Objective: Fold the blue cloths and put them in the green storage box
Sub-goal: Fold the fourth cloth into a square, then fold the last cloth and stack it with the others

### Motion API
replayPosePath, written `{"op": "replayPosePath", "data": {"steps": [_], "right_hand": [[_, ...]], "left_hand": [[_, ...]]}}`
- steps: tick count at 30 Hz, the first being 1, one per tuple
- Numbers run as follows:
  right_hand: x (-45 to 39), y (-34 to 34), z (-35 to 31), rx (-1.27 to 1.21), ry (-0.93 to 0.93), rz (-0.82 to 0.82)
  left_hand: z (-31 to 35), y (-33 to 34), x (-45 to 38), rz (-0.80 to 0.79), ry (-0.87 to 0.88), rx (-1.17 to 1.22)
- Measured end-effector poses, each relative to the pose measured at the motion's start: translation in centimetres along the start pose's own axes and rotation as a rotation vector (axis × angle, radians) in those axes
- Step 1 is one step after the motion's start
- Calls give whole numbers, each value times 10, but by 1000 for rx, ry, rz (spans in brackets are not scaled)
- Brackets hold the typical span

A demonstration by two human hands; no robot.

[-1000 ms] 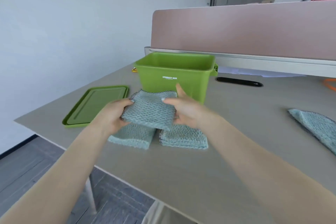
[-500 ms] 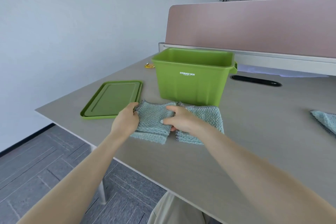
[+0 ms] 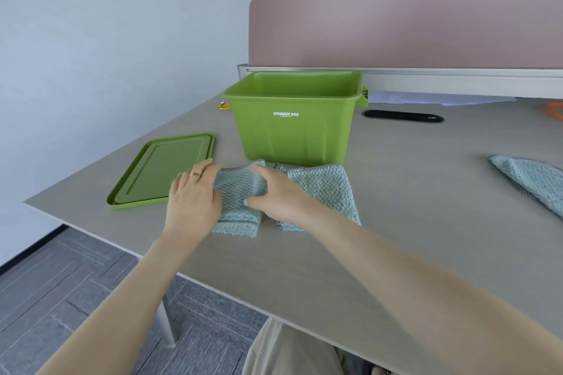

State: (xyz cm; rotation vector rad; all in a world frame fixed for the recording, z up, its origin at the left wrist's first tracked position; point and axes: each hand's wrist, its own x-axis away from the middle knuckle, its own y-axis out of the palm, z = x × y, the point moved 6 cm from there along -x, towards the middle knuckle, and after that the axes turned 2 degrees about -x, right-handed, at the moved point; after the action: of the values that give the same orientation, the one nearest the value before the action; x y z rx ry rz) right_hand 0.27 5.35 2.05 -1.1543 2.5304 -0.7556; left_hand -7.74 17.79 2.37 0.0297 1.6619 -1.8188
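Down onto the left pile [image 3: 240,204] went the cloth I had lifted, both hands [image 3: 195,192] [image 3: 277,195] flat and slack-gripped; box [image 3: 292,131] looked empty, far cloth [image 3: 530,183] unfolded.

Both bare forearms reach up from the lower edge of the frame and converge toward the centre. The left hand [image 3: 195,195] lies palm down, fingers straight and together, a ring on one finger. The right hand [image 3: 278,195] sits just beside it, palm down, fingers extended forward, thumb pointing left.
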Motion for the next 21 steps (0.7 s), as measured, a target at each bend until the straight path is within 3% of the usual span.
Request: {"op": "replayPosePath", "data": {"steps": [4, 9, 13, 17, 21], "right_hand": [[31, -47, 19, -144, -122, 280], [88, -139, 90, -143, -80, 610], [131, -220, 144, 33, 138, 817], [168, -264, 193, 355, 427, 744], [196, -279, 220, 683, 641, 617]], "left_hand": [[5, 36, 19, -300, -12, -104], [5, 41, 23, -272, -30, -142], [12, 46, 16, -261, -37, -166], [18, 48, 9, -271, -92, -150], [53, 21, 7, -38, -57, -92]]}}
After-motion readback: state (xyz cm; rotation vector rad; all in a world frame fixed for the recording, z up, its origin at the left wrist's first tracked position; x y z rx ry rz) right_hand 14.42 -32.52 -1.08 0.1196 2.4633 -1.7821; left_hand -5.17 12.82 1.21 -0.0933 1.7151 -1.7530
